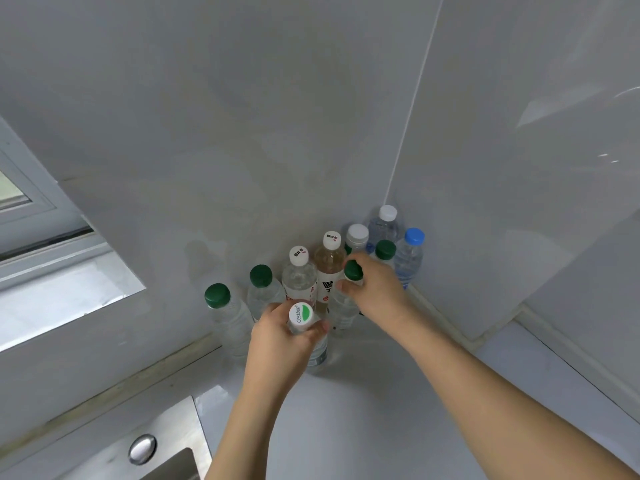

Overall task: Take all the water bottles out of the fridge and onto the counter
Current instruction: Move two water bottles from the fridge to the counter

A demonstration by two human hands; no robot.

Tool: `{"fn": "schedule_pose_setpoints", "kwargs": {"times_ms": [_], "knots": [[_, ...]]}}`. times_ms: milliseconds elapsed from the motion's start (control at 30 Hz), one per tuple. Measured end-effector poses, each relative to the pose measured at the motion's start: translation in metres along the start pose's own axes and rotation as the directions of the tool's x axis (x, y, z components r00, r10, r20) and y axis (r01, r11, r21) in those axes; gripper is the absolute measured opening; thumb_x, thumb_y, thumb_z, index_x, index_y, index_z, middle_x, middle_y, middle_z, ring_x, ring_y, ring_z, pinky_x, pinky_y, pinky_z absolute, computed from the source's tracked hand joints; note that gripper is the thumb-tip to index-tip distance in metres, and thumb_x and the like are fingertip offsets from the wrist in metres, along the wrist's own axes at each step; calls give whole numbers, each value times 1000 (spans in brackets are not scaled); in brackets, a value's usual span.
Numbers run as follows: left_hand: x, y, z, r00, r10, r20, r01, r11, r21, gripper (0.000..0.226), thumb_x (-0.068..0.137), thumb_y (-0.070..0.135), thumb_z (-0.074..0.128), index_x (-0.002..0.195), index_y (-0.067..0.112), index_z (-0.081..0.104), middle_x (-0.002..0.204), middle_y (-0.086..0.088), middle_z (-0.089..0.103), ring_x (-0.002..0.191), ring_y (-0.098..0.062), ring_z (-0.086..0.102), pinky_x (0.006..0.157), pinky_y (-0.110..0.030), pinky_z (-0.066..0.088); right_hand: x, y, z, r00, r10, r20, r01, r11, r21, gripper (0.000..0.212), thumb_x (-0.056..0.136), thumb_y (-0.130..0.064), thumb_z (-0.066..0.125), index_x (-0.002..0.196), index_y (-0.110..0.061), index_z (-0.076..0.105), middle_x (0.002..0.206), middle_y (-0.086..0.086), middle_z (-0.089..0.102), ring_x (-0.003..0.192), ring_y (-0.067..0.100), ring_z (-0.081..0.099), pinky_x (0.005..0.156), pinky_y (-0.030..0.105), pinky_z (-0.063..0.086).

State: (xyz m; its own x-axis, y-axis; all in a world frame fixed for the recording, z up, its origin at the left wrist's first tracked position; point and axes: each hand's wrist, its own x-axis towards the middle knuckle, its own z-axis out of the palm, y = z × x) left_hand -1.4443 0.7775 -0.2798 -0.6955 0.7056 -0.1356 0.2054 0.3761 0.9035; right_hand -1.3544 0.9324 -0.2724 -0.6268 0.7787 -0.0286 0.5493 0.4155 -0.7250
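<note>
My left hand (277, 341) grips the white-capped bottle (300, 315) at six o'clock of the cluster; my right hand (372, 289) pinches a green-capped bottle (353, 270). I'd lower both squarely onto the counter (363, 410) before letting go.

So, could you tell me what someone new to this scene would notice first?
A cluster of capped water bottles stands in the counter corner against the grey wall. Both hands are among them: the left hand grips the white-capped Cestbon bottle at the front, and the right hand grips a green-capped bottle. A steel sink edge shows at lower left.
</note>
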Motion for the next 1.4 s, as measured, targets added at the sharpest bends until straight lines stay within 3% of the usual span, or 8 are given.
{"fn": "schedule_pose_setpoints", "kwargs": {"times_ms": [200, 300, 433, 600, 933, 1133, 1267, 1400], "knots": [[4, 2, 8, 997, 49, -62, -47, 998, 41, 23, 77, 29, 78, 91, 39, 63, 103, 6, 62, 90, -10, 61, 78, -31, 52, 0, 8, 1, 995, -75, 66, 83, 990, -115, 59, 89, -28, 68, 141, -23, 41, 137, 1, 54, 125, 17, 50, 103, 31, 41], [8, 4, 15, 991, 91, -97, -83, 993, 83, 27, 77, 29, 78, 102, 28, 67, 101, 7, 62, 89, -12, 60, 75, -28, 49, 0, 13, -2, 988, -142, 60, 150, 976, -157, 61, 89, -27, 67, 144, -25, 38, 138, 1, 53, 127, 18, 49, 105, 34, 41], [14, 8, 22, 984, 128, -124, -115, 988, 107, 21, 78, 26, 77, 95, 26, 65, 97, 6, 62, 82, -10, 57, 64, -19, 41, -3, 22, -7, 973, -226, 53, 232, 954, -187, 57, 91, -22, 64, 143, -22, 41, 137, 0, 53, 126, 17, 49, 106, 35, 41], [19, 9, 33, 969, 196, -149, -167, 968, 186, 30, 81, 25, 76, 106, 18, 61, 106, 8, 50, 86, -10, 49, 69, -21, 32, -5, 27, -8, 967, -251, 40, 254, 948, -193, 56, 93, -23, 61, 145, -22, 40, 138, -1, 53, 125, 16, 49, 105, 31, 41], [27, 2, 48, 954, 250, -165, -191, 932, 308, 43, 86, 27, 71, 120, 10, 52, 121, -8, 51, 108, -31, 51, 84, -42, 46, -6, 37, 3, 973, -230, -23, 225, 964, -145, 58, 95, -23, 58, 148, -28, 34, 137, -1, 53, 118, 18, 53, 100, 34, 47], [25, 3, 48, 960, 233, -156, -179, 937, 300, 45, 87, 28, 70, 122, 9, 50, 123, -10, 52, 107, -33, 53, 86, -43, 47, -26, 27, -4, 982, -183, -42, 176, 976, -126, 69, 94, -26, 59, 152, -25, 21, 153, -3, 37, 137, 15, 39, 108, 30, 37], [14, 12, 41, 955, 255, -152, -191, 919, 344, 58, 89, 25, 68, 136, 7, 40, 129, -14, 51, 111, -36, 52, 86, -42, 45, -55, 22, -25, 979, -157, -134, 143, 984, -108, 63, 93, -25, 60, 149, -22, 30, 150, -3, 40, 127, 18, 47, 101, 25, 37], [-3, 32, 39, 893, 427, -141, -309, 810, 499, 59, 86, 25, 70, 132, -1, 44, 125, -21, 53, 107, -43, 51, 89, -48, 44, -96, 24, -58, 963, -142, -228, 125, 988, -85, 57, 92, -23, 61, 145, -18, 38, 142, -3, 47, 129, 15, 45, 103, 18, 32]]}}
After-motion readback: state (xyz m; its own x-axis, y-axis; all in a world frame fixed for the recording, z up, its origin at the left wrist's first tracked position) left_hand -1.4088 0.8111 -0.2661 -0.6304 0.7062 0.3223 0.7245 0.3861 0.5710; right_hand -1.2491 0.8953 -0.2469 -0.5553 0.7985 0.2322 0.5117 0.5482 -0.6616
